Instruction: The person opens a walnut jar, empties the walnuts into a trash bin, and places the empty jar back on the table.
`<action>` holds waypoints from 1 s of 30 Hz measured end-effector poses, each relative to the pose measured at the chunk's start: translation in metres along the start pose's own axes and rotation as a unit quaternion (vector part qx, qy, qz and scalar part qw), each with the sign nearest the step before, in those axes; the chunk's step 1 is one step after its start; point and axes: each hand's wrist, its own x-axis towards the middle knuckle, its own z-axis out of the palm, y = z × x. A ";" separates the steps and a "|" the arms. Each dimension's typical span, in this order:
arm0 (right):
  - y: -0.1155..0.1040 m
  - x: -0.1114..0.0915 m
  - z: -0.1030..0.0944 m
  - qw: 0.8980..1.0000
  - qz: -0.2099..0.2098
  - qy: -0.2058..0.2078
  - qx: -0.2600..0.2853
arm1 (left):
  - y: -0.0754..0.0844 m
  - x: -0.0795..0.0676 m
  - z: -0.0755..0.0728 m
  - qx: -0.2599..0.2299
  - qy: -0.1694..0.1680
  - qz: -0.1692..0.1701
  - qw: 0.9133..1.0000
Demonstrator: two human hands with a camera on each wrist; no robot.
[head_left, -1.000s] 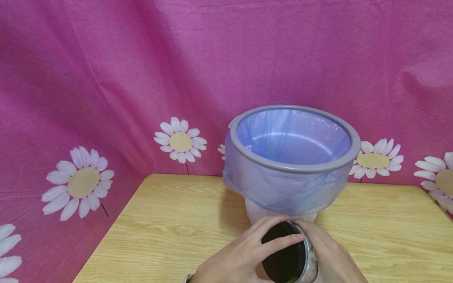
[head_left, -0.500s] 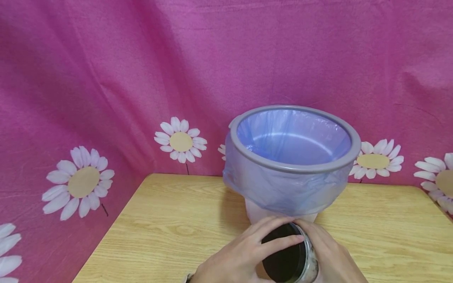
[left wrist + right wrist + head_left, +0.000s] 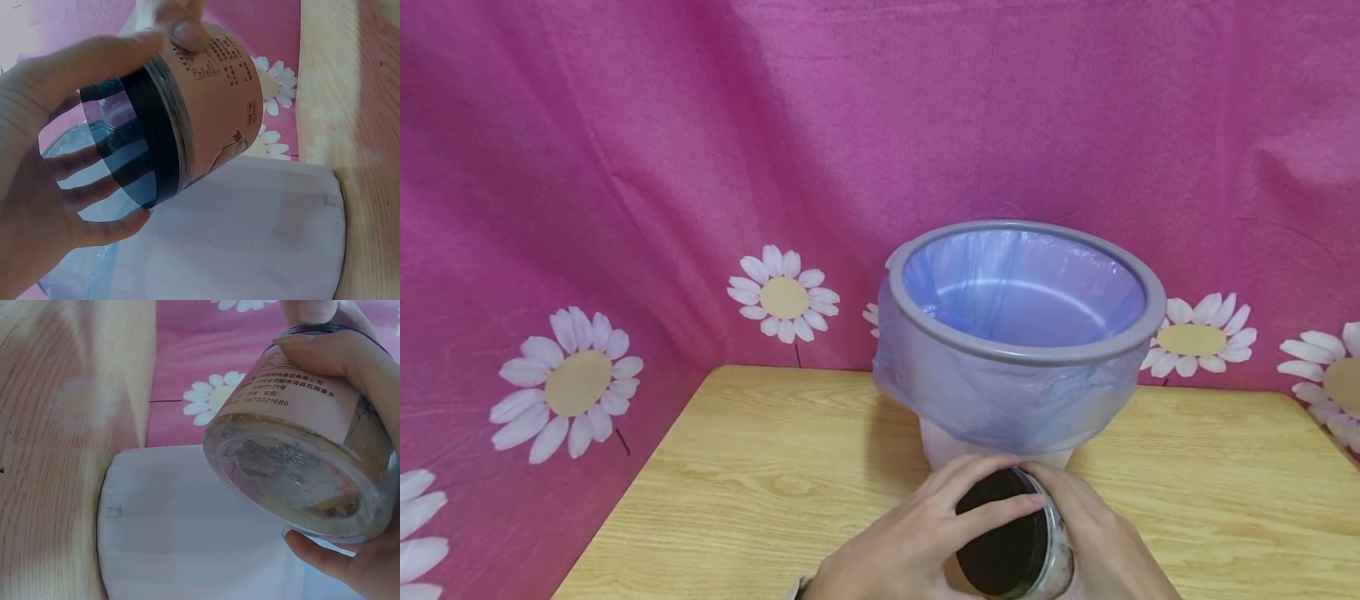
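Note:
Both hands hold a tilted plastic jar (image 3: 281, 475) just in front of the bin. It has a black lid (image 3: 1000, 550) and a pinkish printed label (image 3: 212, 87). My left hand (image 3: 902, 533) grips the lid, its fingers spread over the top and round the rim. Around the jar's body my right hand (image 3: 1097, 533) is wrapped, thumb on the label in the right wrist view. Through the jar's clear base some brownish residue shows; how full the jar is I cannot tell.
Behind the hands stands a white bin (image 3: 955, 442) with a grey rim (image 3: 1022, 354) and a blue plastic liner (image 3: 1000, 400) folded over it. It rests on a wooden table (image 3: 760, 483). A pink cloth (image 3: 850, 125) with daisies hangs behind and at the left.
Hands and jar keep practically the same pose. The whole head view has shifted very slightly.

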 end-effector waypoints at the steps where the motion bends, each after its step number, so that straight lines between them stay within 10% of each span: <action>1: 0.000 0.000 0.000 1.000 0.002 -0.001 0.002 | 0.000 0.000 0.000 -0.005 -0.002 -0.001 1.000; 30: 0.000 0.000 0.000 1.000 0.011 -0.011 0.008 | -0.001 0.000 0.001 0.014 -0.016 0.012 1.000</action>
